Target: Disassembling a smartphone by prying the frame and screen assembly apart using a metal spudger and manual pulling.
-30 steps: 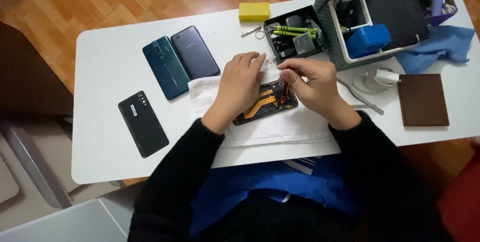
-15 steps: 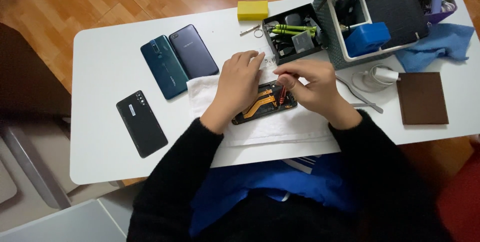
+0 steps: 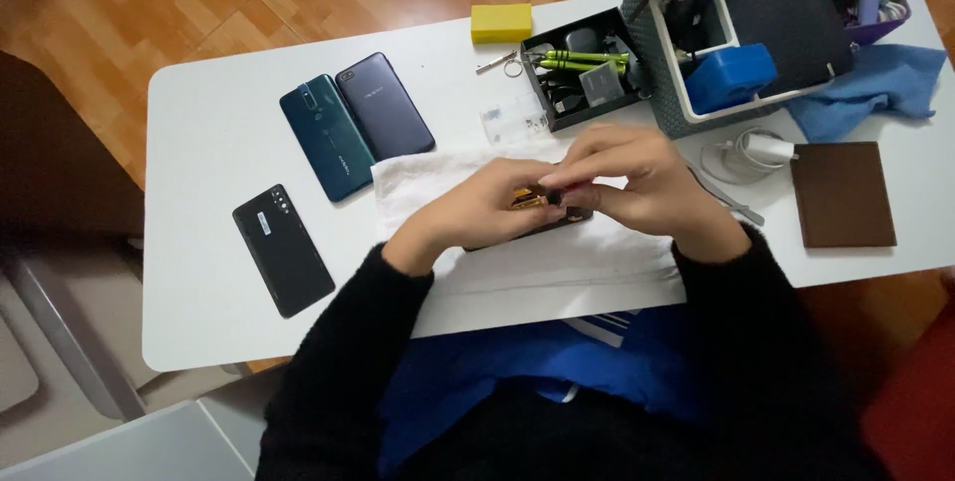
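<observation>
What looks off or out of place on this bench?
Only the opened phone on the white towel: its back is off, copper-coloured insides exposed between the left hand and right hand. A black back cover lies apart at the left. Nothing spilled.

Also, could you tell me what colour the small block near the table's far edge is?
The small block is yellow, seen best in the head view.

Opened phone at the centre of the frame

The opened phone (image 3: 537,210) lies flat on a white towel (image 3: 428,183) on the surface, back cover off, showing dark innards with a gold-orange part. It is largely hidden under both hands, so only a strip near its middle and its dark lower edge can be seen.
</observation>
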